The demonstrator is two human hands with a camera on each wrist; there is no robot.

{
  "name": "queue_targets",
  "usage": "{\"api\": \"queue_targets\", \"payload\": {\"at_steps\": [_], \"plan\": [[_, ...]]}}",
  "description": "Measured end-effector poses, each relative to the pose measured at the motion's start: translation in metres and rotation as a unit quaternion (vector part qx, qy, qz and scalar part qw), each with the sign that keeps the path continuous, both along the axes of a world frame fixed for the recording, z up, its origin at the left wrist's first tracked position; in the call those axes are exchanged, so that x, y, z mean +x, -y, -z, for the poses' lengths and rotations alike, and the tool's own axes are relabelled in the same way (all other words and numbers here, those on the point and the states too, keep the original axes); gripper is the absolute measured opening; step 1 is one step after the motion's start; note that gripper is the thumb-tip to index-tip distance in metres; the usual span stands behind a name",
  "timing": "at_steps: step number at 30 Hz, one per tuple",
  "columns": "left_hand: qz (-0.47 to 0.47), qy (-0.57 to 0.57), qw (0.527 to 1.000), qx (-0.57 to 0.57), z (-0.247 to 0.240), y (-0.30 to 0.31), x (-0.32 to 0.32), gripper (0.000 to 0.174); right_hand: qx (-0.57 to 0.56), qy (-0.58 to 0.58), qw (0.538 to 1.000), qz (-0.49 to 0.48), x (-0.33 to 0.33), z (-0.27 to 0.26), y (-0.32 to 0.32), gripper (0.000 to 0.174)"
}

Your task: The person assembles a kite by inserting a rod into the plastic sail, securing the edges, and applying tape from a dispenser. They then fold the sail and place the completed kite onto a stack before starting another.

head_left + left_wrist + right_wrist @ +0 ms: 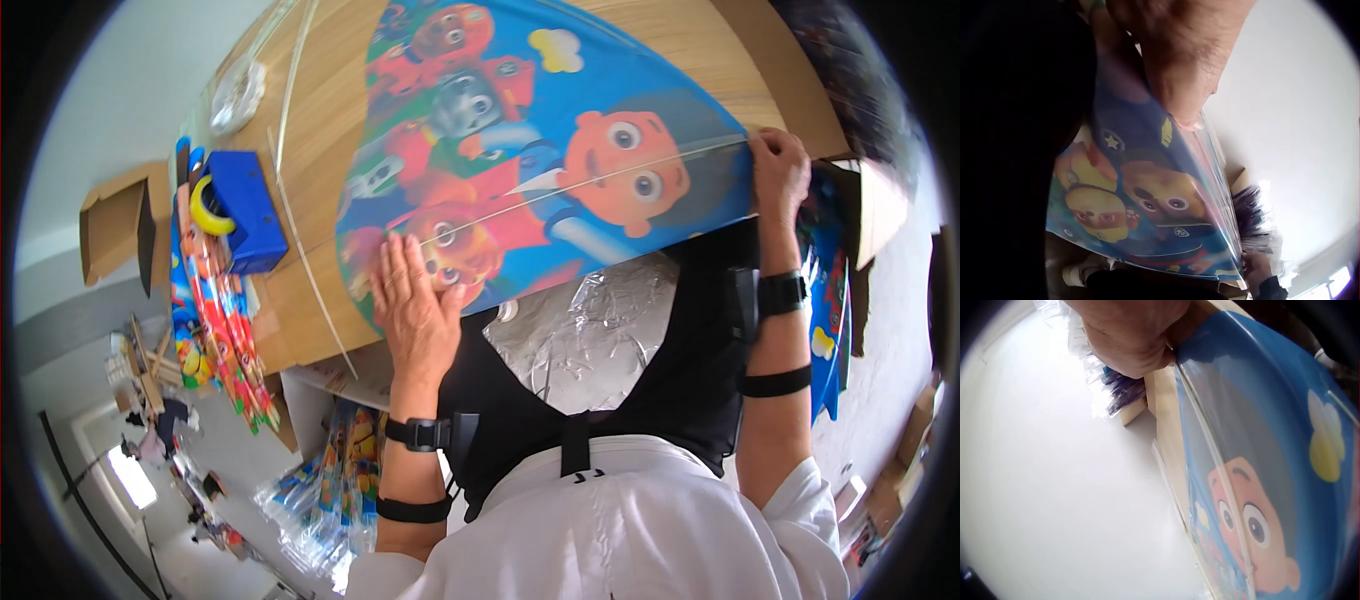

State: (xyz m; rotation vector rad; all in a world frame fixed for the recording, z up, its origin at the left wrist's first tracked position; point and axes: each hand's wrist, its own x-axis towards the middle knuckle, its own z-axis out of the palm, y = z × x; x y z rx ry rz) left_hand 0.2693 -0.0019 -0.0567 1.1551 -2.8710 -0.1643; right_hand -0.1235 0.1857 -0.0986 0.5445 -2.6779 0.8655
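Note:
A blue kite (pixel 560 110) printed with cartoon figures lies across the wooden table, its near edge reaching past the table toward the person. One thin pale rod (pixel 545 192) runs lengthwise over the print. With fingers straight, the left hand (pixel 412 305) rests flat on the kite's left end, beside the rod's end. At the right-hand corner, the right hand (pixel 783 172) pinches the kite's tip together with the rod's end. The right wrist view shows the rod (pixel 1213 440) leading up to the pinching right hand (pixel 1138 337).
The wooden table (pixel 325 150) also holds loose thin rods (pixel 285 95) and a clear plastic bundle (pixel 238 95). At its left edge are a blue box (pixel 258 225), a yellow tape roll (pixel 207 210) and rolled printed packs (pixel 215 310). More wrapped packs (pixel 345 460) lie below.

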Motion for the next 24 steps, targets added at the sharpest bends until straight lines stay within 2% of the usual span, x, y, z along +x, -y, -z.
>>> {"api": "queue_targets", "payload": {"at_steps": [5,7,9,11,17,20,22,23,24], "plan": [[-0.001,0.008,1.0,-0.001,-0.001,-0.01,-0.023,0.08,-0.047,0.018,0.999,0.023,0.013,-0.008,0.008,0.017],[0.035,0.037,0.999,-0.008,-0.005,-0.021,-0.047,0.08,-0.052,0.002,0.998,0.029,0.015,-0.01,0.01,0.014],[0.07,0.017,0.997,-0.002,-0.004,-0.031,-0.079,0.081,-0.055,0.017,0.998,0.036,0.017,-0.013,0.011,0.013],[0.145,0.002,0.989,0.011,-0.005,-0.046,-0.118,0.082,-0.063,0.029,0.997,0.033,0.015,-0.012,0.01,0.012],[0.258,-0.066,0.963,0.05,0.002,-0.082,-0.216,0.079,-0.063,0.062,0.995,0.041,0.013,-0.013,0.008,0.012],[0.309,-0.079,0.947,0.042,-0.002,-0.084,-0.255,0.071,-0.085,0.08,0.992,0.053,0.014,-0.023,0.006,0.012],[0.348,-0.104,0.931,0.023,-0.006,-0.075,-0.281,0.059,-0.113,0.206,0.972,0.03,0.009,-0.036,0.001,0.01],[0.357,-0.105,0.928,0.022,-0.01,-0.067,-0.295,0.059,-0.116,0.203,0.972,0.039,0.006,-0.035,-0.002,0.01],[0.367,-0.137,0.918,0.056,-0.014,-0.057,-0.309,0.052,-0.195,0.244,0.95,0.004,0.003,-0.032,-0.005,0.012]]}}
